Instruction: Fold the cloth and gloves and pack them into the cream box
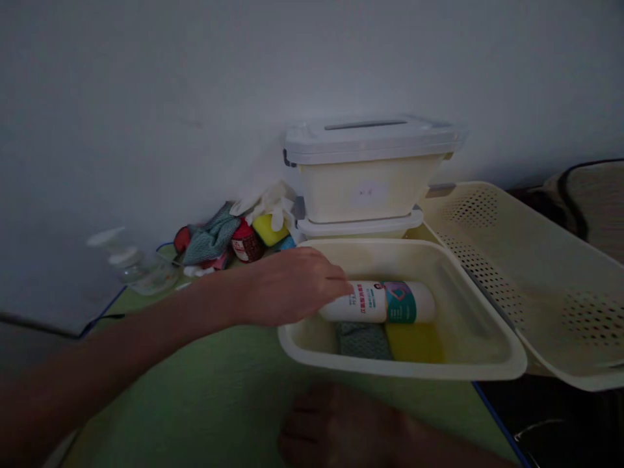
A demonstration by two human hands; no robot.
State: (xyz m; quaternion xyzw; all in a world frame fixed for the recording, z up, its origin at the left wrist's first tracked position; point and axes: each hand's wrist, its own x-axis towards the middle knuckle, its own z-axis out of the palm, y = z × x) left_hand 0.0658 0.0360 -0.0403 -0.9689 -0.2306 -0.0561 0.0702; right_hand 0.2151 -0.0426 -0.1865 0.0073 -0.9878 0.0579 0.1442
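A white bottle [370, 301] with red lettering and a teal-and-purple label lies on its side in a cream plastic basin [404, 369]. My left hand [287, 286] reaches over the basin's left rim, its fingers closed around the bottle's left end. Below the bottle in the basin are a grey-green knitted cloth [364, 340] and a yellow sponge or cloth [414, 342]. Near the table's front, before the basin, rests my right hand [336, 422], dim and with its fingers curled in; nothing shows in it.
Behind the basin stand stacked lidded boxes [370, 188]. A perforated cream basket [531, 273] leans at the right. To the left are a clear pump bottle [146, 273], a grey-green cloth [212, 237], a red-labelled item [246, 244], white gloves [268, 200] and a yellow sponge [268, 231].
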